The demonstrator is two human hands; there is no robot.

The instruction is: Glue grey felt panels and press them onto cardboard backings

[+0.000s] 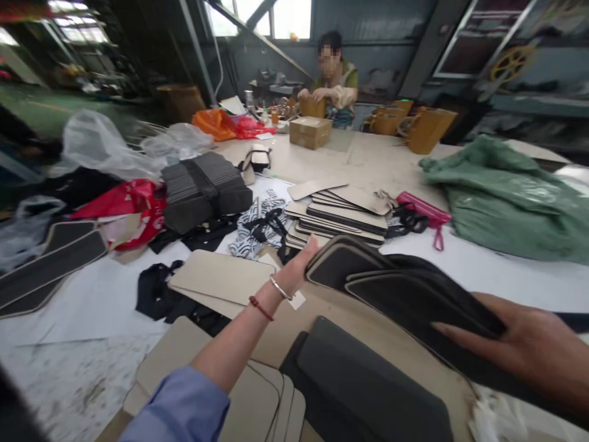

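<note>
A stack of black panels with rounded corners and pale edges (396, 288) is held tilted above the table between my two hands. My right hand (529, 344) wraps the near end, thumb on top and fingers behind. At the far left end, my left hand (301, 267) grips the stack's edge; most of its fingers are hidden behind the panels. Beneath lie dark grey panels (372, 374) on a brown sheet. Beige panels (221, 273) lie left of my left wrist, and more beige panels (271, 399) are under my forearm. Beyond the held stack sits a pile of beige and black panels (345, 215).
A strapped bundle of black pieces (205, 187) stands left, near a red bag (142, 209) and patterned cloth (260, 227). On the right are a green sack (515, 196) and a pink pouch (423, 209). Across the table a person (335, 86) works behind a cardboard box (310, 132).
</note>
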